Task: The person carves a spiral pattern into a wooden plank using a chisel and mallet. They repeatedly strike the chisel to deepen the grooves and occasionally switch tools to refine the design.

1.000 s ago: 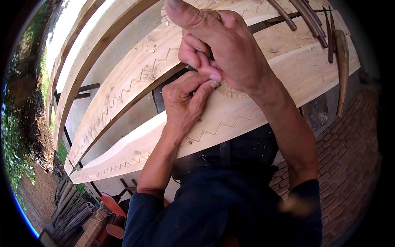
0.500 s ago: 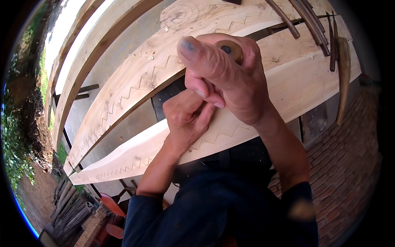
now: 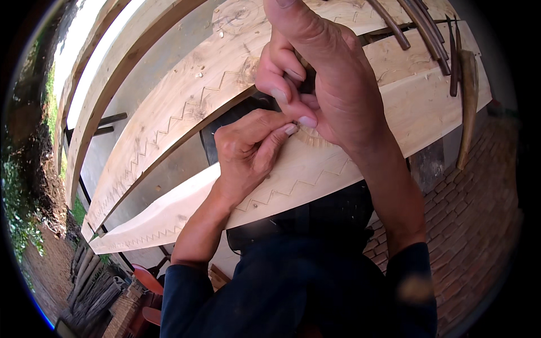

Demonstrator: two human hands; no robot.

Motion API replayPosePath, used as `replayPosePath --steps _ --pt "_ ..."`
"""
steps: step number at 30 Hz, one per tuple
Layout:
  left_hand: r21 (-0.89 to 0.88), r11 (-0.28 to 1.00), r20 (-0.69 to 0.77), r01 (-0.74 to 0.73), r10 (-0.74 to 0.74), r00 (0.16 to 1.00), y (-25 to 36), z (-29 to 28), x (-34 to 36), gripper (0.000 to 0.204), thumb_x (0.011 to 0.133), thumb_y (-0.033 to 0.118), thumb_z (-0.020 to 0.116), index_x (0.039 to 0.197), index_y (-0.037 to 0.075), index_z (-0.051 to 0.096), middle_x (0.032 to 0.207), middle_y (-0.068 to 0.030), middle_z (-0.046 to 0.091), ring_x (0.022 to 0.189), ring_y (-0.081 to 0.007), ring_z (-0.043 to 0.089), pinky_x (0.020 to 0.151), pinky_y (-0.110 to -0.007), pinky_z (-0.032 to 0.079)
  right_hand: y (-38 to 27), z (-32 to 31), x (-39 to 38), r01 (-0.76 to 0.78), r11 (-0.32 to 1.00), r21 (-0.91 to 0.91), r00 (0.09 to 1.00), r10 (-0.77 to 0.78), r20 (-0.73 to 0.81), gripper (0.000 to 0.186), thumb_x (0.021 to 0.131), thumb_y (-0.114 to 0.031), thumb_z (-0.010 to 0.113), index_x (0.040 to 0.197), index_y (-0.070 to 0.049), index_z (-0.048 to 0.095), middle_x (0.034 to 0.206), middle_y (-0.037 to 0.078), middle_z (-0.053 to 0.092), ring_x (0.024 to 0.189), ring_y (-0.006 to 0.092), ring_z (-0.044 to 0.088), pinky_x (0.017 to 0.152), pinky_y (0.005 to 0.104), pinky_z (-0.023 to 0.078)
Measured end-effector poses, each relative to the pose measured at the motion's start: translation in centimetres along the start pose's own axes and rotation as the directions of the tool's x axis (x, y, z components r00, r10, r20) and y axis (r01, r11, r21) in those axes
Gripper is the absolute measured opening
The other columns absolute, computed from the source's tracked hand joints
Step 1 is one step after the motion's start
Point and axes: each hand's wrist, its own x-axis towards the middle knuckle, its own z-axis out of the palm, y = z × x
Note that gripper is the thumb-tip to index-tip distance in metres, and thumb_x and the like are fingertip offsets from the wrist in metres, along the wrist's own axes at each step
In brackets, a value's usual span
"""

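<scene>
My right hand (image 3: 332, 84) is closed round a wooden tool handle (image 3: 306, 62), mostly hidden by its fingers and upright thumb. Below and left of it, my left hand (image 3: 251, 149) is pinched, its fingertips against the lower fingers of my right hand; what they hold is hidden. Both are over a pale curved plank (image 3: 296, 183) with zigzag grooves, beside a carved round motif (image 3: 313, 138). A second carved plank (image 3: 163, 121) lies farther back, with a dark gap between the two.
More curved timbers (image 3: 112, 73) arch at upper left. Gouges (image 3: 422, 31), slim tools (image 3: 453, 67) and a long tapered wooden piece (image 3: 468, 110) lie at right. Logs (image 3: 90, 281) and a red object (image 3: 146, 279) are at lower left, brick paving (image 3: 462, 225) at right.
Since half a second ago my right hand has risen, hiding more of the handle's end and uncovering part of the round motif. My left hand shows slightly higher and farther left.
</scene>
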Motion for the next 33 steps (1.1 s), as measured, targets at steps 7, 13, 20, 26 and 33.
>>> replayPosePath --steps 7,13,20,26,33 --pt "-0.019 1.000 -0.030 0.004 -0.005 1.000 -0.3 0.1 -0.2 0.017 0.094 -0.002 0.080 0.109 0.002 0.084 0.094 -0.0134 0.081 0.081 -0.0236 0.076 0.075 -0.030 0.058 1.1 0.5 0.5 0.070 0.998 -0.006 0.997 -0.070 0.018 0.070 0.112 -0.060 0.059 0.065 -0.009 0.059 0.056 0.000 0.052 0.046 0.0051 0.044 0.043 0.0245 0.030" --pt "-0.027 1.000 -0.029 -0.012 0.012 1.000 -0.3 0.1 -0.3 0.016 0.094 -0.001 0.081 0.109 0.003 0.085 0.096 -0.0120 0.082 0.082 -0.0212 0.076 0.076 -0.030 0.058 1.5 0.8 0.3 0.104 0.994 -0.039 0.995 -0.103 0.009 0.068 0.112 -0.058 0.061 0.064 -0.009 0.060 0.054 -0.001 0.051 0.045 0.0051 0.044 0.042 0.0244 0.030" --pt "-0.007 1.000 -0.034 -0.028 0.028 0.999 -0.5 0.3 -0.3 0.015 0.095 0.000 0.081 0.108 0.005 0.086 0.092 -0.0112 0.080 0.076 -0.0189 0.072 0.071 -0.029 0.056 2.1 0.7 0.2 0.174 0.983 -0.050 0.985 -0.174 0.008 0.068 0.111 -0.057 0.063 0.063 -0.010 0.059 0.054 -0.001 0.051 0.045 0.0052 0.044 0.042 0.0249 0.030" --pt "0.020 0.999 -0.030 -0.036 0.037 0.999 -0.2 0.3 -0.2 0.016 0.094 0.000 0.082 0.107 0.007 0.086 0.087 -0.0110 0.077 0.071 -0.0188 0.069 0.067 -0.029 0.053 3.7 0.2 0.5 0.344 0.917 -0.202 0.939 -0.342 0.044 0.064 0.110 -0.060 0.063 0.071 -0.009 0.061 0.056 0.000 0.054 0.044 0.0052 0.045 0.041 0.0236 0.033" --pt "0.059 0.997 -0.008 -0.045 0.045 0.999 -0.4 -0.1 -0.4 0.018 0.092 -0.001 0.081 0.107 0.007 0.087 0.087 -0.0120 0.077 0.078 -0.0222 0.074 0.073 -0.031 0.057 6.0 -0.6 1.9 0.563 0.762 -0.320 0.823 -0.550 0.139 0.036 0.108 -0.045 0.073 0.095 -0.012 0.078 0.057 -0.002 0.054 0.045 0.0057 0.051 0.043 0.0234 0.046"
